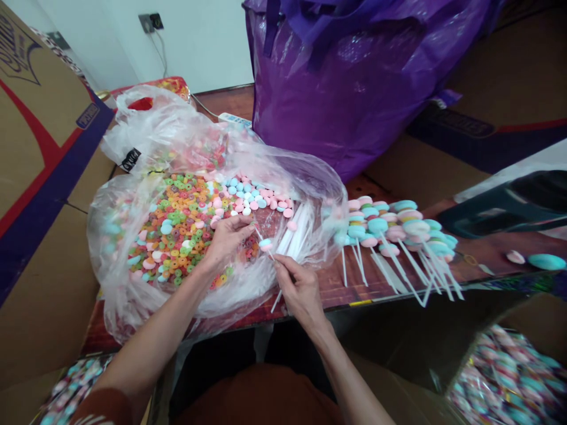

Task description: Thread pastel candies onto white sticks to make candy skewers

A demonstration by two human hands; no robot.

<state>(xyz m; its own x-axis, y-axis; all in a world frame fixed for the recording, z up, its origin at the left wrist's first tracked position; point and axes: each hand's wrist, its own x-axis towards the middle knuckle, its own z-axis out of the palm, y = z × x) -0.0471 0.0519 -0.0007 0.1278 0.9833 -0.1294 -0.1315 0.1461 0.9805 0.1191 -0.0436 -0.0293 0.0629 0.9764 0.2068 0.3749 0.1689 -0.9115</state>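
Note:
My right hand [299, 283] pinches a thin white stick [271, 254] whose lower end shows below the fingers. Threaded on the stick is a small marshmallow [266, 244] in pink, white and blue. My left hand [233, 236] is closed at the stick's upper tip, fingertips together; whatever they hold is too small to make out. Under both hands lies an opened clear plastic bag [239, 295]. Inside it are many colourful gummy rings [186, 206], pink and blue marshmallows [248, 192], and a bundle of white sticks [295, 227] beside my right hand.
Finished-looking marshmallow skewers [398, 227] lie piled on the table's right side. A large purple bag [354, 88] stands behind. Cardboard boxes flank the table [336, 298]; an open box at lower right holds wrapped sweets [509, 378]. Two loose sweets [547, 261] lie far right.

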